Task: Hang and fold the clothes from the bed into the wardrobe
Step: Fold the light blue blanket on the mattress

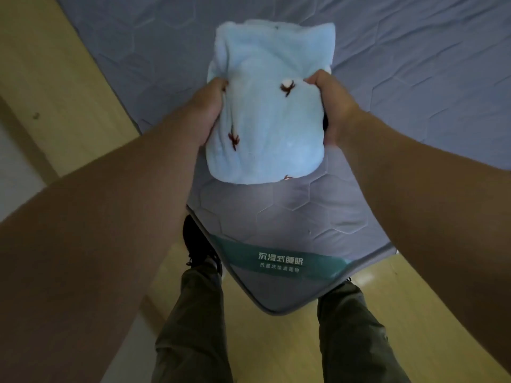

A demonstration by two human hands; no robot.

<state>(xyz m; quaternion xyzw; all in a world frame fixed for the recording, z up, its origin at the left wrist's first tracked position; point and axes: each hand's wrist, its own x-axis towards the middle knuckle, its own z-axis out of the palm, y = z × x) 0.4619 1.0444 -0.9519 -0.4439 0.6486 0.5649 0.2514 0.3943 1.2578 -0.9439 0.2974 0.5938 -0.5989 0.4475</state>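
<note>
Here, two bare hands hold a soft light-blue cloth (265,111) between them. It is folded into a thick, puffy bundle. Small brown marks, like little flowers, are dotted on its near side.

The left hand (210,111) grips the left side of the bundle. Its fingers curl around the edge and go out of sight behind the cloth. The right hand (334,106) grips the right side, and its fingers curl over the top and pinch the soft cloth. Both arms reach out from the near side.

The bundle is over the near corner of the bed (414,78). I cannot tell if its bottom edge touches the bed or hangs just above it. The bed has a grey cover with stitched six-sided shapes, and it spreads away to the far side and to the right.

A green label (279,262) with white writing runs across the nearest corner of the bed.

Near that corner, two legs in dark green trousers (199,327) stand on each side of it. A black shoe (196,244) shows beside the left edge of the bed. The wooden floor (69,92) is light yellow-brown, on the left and down near the legs.
</note>
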